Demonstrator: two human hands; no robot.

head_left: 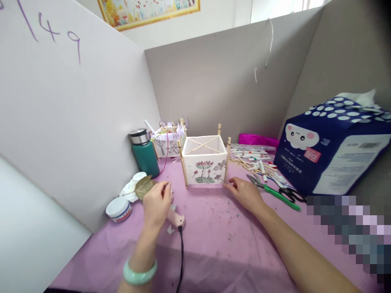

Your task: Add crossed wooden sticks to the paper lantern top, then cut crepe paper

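A white paper lantern (pixel 204 171) with four wooden stick posts stands upright on the cloth, a lotus and dragonflies drawn on its front panel. Two thin sticks cross over its top opening. The fingertips of my right hand (pixel 246 194) reach its lower right corner, thumb and forefinger slightly apart. My left hand (pixel 157 206), with a pale green bangle on its wrist, is closed in a pinch; whatever lies between the fingers is hidden. Just under and beside it lies a pink glue gun (pixel 176 218) with a black cord. A dried leaf (pixel 144 186) shows behind the left hand.
A green bottle (pixel 145 156) and a second decorated lantern (pixel 166 147) stand at back left, a white tub (pixel 119 209) nearer. Markers (pixel 250 154), loose sticks (pixel 244 163), green-handled pliers (pixel 281 197) and black scissors (pixel 290 194) lie right, beside a big blue tissue pack (pixel 301 173). Grey partitions (pixel 226 85) enclose the table.
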